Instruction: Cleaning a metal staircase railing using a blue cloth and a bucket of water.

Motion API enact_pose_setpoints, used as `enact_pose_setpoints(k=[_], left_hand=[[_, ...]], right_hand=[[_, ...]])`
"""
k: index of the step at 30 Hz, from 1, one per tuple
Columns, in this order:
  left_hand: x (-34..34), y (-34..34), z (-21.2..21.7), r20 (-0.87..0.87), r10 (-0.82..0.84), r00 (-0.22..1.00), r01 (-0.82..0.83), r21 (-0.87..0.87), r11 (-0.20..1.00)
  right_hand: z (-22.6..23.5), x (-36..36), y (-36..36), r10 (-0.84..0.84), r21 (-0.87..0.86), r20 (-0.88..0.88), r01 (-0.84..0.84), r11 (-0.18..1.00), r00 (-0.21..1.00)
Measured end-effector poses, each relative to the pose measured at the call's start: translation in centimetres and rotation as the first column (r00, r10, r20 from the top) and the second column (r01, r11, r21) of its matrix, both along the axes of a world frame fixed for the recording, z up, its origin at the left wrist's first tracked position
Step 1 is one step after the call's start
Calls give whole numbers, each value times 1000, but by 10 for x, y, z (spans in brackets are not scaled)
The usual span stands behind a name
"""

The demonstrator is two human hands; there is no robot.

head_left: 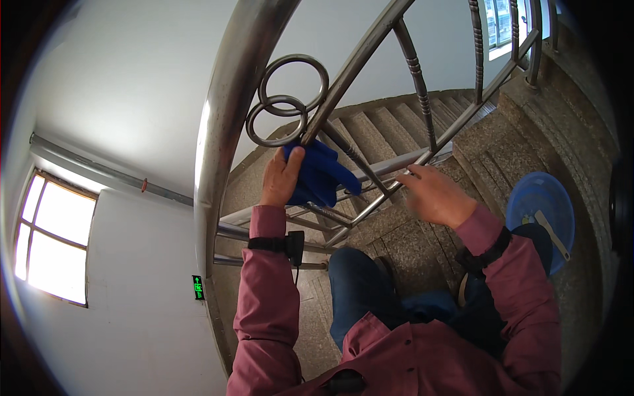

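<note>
My left hand (282, 177) is closed on a blue cloth (320, 175), its thumb on top. The cloth lies against the metal bar (350, 76) of the stair railing, just below two interlocked metal rings (294, 84). Folds of the cloth hang down to the right, and the fingers beneath it are hidden. My right hand (439, 197) is by the lower rail (380, 199), loosely bent and slightly blurred, with nothing visible in it. Whether its fingertips touch the rail I cannot tell.
A thick metal handrail (224, 112) rises on my left. On the steps at right stands a blue basin (538, 188) with a light-handled tool (553, 236) in it. Curved stone stairs (376, 132) descend beyond the railing. A green lit sign (198, 288) hangs on the wall.
</note>
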State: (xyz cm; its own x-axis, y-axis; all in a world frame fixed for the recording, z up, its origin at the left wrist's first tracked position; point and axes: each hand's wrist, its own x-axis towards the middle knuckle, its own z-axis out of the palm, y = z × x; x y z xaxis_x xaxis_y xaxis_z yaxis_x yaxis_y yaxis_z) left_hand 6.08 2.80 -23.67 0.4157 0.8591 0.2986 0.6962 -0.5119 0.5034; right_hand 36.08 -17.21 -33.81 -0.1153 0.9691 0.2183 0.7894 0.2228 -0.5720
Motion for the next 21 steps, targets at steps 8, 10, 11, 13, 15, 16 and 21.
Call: enact_pose_setpoints(k=[8,10,11,13,15,16,21], left_hand=[[34,-46,-25,-45,247,968,-205,428,880],[32,-58,-24,-42,251,967,-206,448,870],[27,-66,-22,-12,251,968,-230,356,906],[21,-80,-9,18,245,969,-241,266,933],[11,-94,10,413,345,843,-213,-333,919],[6,-100,11,414,345,843,-214,-330,919],[-17,-109,23,935,242,259,418,-334,845]], right_hand=[[0,-5,4,18,-36,33,-17,999,999],[-1,-6,6,17,-37,29,-16,999,999],[-2,-7,7,15,-41,24,-14,999,1000],[-9,-7,6,4,17,41,-5,1000,999],[-10,-5,7,0,72,55,-4,997,998],[-8,-3,6,12,22,35,-13,1000,999],[-16,-3,9,50,103,26,-52,993,998]])
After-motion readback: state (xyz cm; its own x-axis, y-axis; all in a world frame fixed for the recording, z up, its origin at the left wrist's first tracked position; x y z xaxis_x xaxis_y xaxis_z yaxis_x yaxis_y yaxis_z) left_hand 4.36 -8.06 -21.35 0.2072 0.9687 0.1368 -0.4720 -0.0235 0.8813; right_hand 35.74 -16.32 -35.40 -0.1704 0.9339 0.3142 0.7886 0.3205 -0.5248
